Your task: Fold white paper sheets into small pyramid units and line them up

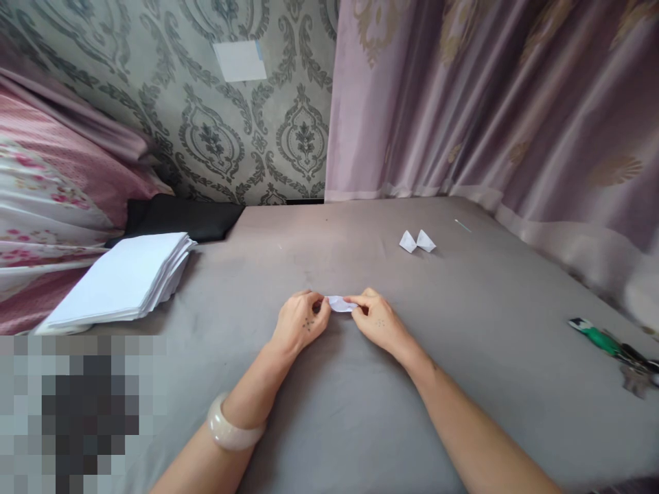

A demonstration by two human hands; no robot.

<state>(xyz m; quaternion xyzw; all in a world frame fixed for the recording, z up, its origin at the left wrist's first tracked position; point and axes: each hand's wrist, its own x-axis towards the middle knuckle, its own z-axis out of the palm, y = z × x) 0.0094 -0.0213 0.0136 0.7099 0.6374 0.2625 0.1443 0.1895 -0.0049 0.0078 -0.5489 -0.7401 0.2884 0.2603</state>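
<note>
A small piece of folded white paper (pixel 340 304) stretches between my two hands, just over the grey surface. My left hand (pixel 303 317) pinches its left end, thumb against fingers, with a pale bangle (pixel 231 427) around that forearm. At the right end, my right hand (pixel 378 317) grips the paper between thumb and forefinger. The fingers partly cover both ends, so its full shape is hidden. Farther back, to the right, sits a folded white paper shape (pixel 417 241) with two pointed halves side by side.
A thick stack of white paper (pixel 123 278) lies at the left, in front of a black flat item (pixel 180 216). Keys with a green holder (pixel 602 339) rest near the right edge. Curtains (pixel 412 103) hang behind the grey cloth surface (pixel 319 240). The lower left corner is pixelated.
</note>
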